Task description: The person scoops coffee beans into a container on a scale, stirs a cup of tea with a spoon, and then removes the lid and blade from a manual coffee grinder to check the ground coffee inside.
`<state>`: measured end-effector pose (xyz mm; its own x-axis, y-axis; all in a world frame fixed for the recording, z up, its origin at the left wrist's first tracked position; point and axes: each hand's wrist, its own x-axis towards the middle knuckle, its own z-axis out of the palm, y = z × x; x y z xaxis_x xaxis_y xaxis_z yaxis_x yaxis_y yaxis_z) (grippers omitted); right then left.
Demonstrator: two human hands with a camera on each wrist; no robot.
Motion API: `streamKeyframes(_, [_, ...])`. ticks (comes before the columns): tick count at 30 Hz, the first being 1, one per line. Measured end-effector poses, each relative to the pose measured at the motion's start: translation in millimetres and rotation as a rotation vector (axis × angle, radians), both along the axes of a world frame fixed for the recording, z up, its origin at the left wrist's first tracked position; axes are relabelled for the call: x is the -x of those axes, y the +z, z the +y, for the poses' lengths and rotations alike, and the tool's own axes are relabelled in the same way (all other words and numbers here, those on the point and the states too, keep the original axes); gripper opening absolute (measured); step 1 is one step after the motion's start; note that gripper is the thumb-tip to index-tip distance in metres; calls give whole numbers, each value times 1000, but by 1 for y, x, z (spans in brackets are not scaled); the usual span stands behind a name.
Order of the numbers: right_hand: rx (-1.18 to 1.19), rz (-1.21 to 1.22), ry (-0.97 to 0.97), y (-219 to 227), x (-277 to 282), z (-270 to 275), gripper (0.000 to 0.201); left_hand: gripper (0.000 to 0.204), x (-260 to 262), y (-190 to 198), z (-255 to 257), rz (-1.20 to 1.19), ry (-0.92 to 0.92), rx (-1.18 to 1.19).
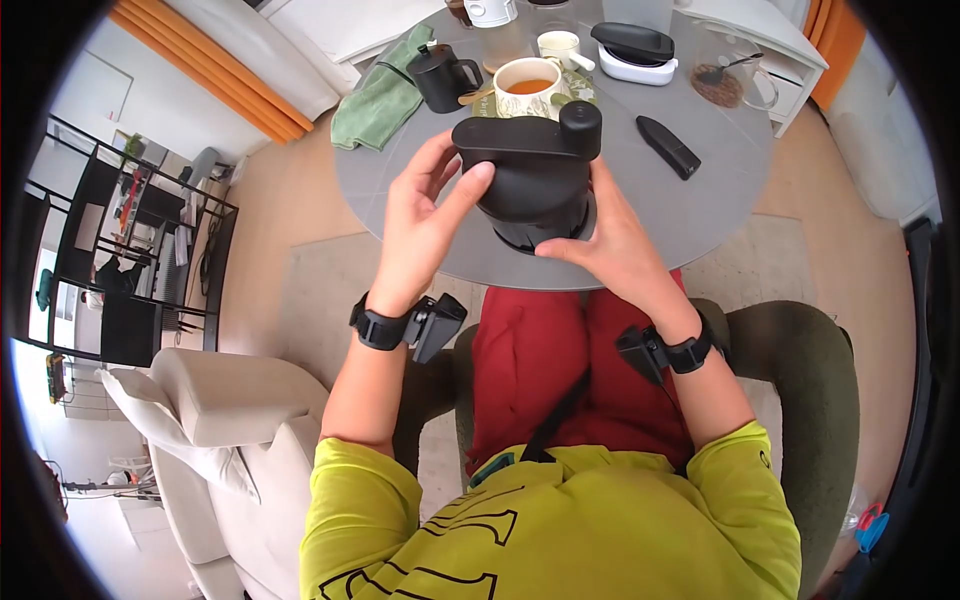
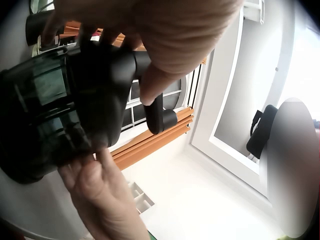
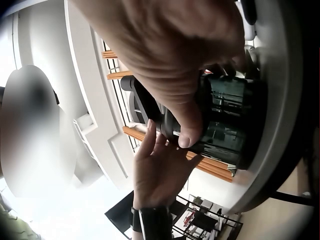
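A black device (image 1: 525,180) with a flat crank-like arm and round knob on top is held over the table's near edge. My left hand (image 1: 420,220) grips its upper left side, thumb on the front of the arm's wide end. From the right, my right hand (image 1: 620,240) wraps the lower body, thumb across the front. In the left wrist view, the body (image 2: 50,95) shows dark, see-through panels, the right hand (image 2: 102,192) below. The right wrist view shows the right hand (image 3: 170,55) over the body (image 3: 227,117) and the left hand (image 3: 162,175) near the arm.
On the round grey table (image 1: 670,235) stand a black pot (image 1: 437,78), green cloth (image 1: 375,105), mug of orange-brown liquid (image 1: 527,98), small cup (image 1: 562,48), black-and-white case (image 1: 635,55), black elongated object (image 1: 667,147) and glass jug (image 1: 722,85) with brown contents and a spoon.
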<state>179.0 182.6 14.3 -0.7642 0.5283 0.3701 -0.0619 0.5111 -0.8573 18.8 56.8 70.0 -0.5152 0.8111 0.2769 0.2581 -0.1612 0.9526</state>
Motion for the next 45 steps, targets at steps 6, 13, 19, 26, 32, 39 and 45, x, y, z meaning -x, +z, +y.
streamKeyframes(6, [8, -6, -19, 1, 6, -2, 102, 44, 12, 4, -1, 308, -67, 56])
streamKeyframes(13, [7, -2, -78, -8, 7, -3, 101, 38, 6, 9, 4, 53, -81, 61])
streamKeyframes(19, [26, 7, -46, -8, 7, -2, 100, 36, -3, 17, 4, 4, -25, 60])
streamKeyframes(26, [31, 57, -58, -14, 9, -2, 100, 33, 0, 30, 4, -98, 33, -114])
streamKeyframes(32, [27, 81, -76, -10, 9, -3, 100, 35, 33, 35, -6, -5, 204, -171])
streamKeyframes(39, [57, 73, -45, -12, 10, -2, 101, 33, 75, 0, -23, 61, 418, -154])
streamKeyframes(45, [4, 43, -75, -12, 10, -1, 101, 32, 93, -33, -19, -30, 452, -69])
